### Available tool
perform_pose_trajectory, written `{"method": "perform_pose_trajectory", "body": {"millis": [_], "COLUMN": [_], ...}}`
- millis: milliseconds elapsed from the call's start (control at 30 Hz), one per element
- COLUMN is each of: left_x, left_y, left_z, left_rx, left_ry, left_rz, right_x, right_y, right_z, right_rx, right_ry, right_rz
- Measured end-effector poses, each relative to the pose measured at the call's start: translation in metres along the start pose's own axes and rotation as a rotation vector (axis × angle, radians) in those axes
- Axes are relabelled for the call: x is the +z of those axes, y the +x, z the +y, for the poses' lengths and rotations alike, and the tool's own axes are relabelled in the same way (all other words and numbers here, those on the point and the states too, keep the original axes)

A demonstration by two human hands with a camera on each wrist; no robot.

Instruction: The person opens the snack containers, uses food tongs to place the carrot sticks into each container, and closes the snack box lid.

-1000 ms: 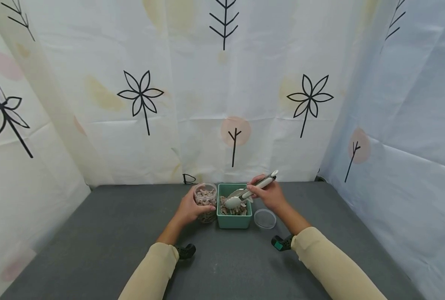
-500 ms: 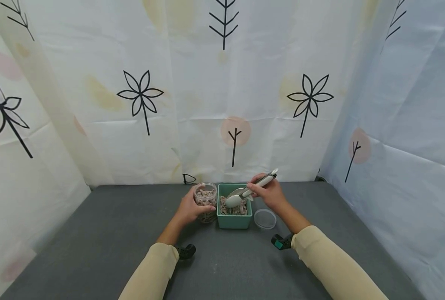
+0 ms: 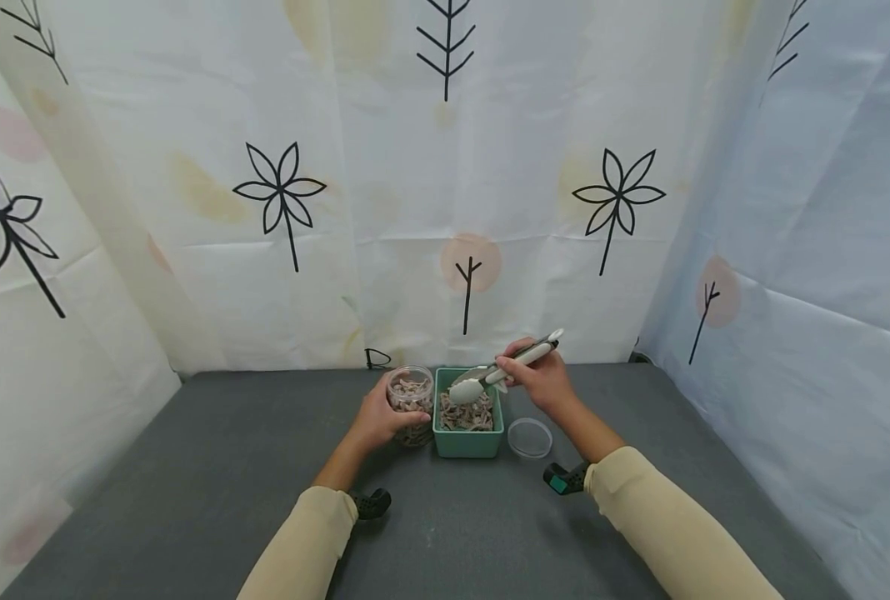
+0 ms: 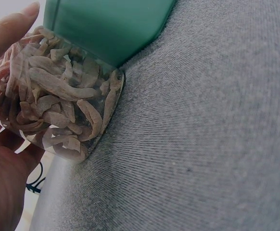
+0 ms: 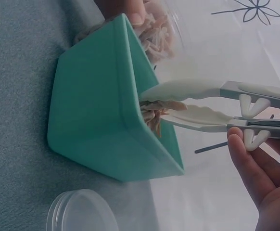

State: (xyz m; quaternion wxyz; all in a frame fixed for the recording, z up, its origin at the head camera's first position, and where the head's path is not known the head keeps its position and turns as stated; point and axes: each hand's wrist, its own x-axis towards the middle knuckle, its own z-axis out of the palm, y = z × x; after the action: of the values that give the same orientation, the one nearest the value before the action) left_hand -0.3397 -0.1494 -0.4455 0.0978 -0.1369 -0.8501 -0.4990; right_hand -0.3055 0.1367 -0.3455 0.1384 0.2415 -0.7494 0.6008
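Head view: beside the green box (image 3: pixel 467 447), the left hand (image 3: pixel 381 417) grips the jar (image 3: pixel 412 400); slightly farther, the right hand (image 3: pixel 541 382) grasps the tongs (image 3: pixel 495 377), now raised higher over the box's pale pieces (image 3: pixel 469 418), so a pickup seems under way.

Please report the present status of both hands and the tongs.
Left hand grips jar. Right hand holds tongs, tips at pieces in green bin. Round lid beside bin, apparently not blocking.

Soft, even light; cloth (image 3: pixel 812 192) bluish at right. I note faint shadow beneath the right sleeve (image 3: pixel 673 518), jar (image 4: pixel 63 96) showing pale glare.
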Motion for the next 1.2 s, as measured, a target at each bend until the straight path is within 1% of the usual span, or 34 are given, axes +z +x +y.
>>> {"method": "perform_pose_trajectory", "body": {"millis": [100, 333, 600, 867, 1200], "left_x": [0.000, -0.002, -0.001, 0.000, 0.000], "left_y": [0.000, 0.000, -0.001, 0.000, 0.000], "left_z": [0.000, -0.001, -0.002, -0.003, -0.003], "left_rx": [-0.005, -0.001, -0.018, 0.000, 0.002], "left_ry": [-0.001, 0.003, 0.006, 0.008, -0.004], "left_rz": [0.000, 0.010, 0.002, 0.009, 0.005], "right_x": [-0.001, -0.002, -0.001, 0.002, 0.004], "right_y": [0.001, 0.005, 0.009, 0.016, 0.020], "right_z": [-0.001, -0.007, -0.020, -0.034, -0.041], "right_rx": [-0.016, -0.060, -0.072, -0.098, -0.121], "right_ry": [0.003, 0.058, 0.048, 0.050, 0.059], "right_rz": [0.004, 0.027, 0.044, 0.064, 0.068]}}
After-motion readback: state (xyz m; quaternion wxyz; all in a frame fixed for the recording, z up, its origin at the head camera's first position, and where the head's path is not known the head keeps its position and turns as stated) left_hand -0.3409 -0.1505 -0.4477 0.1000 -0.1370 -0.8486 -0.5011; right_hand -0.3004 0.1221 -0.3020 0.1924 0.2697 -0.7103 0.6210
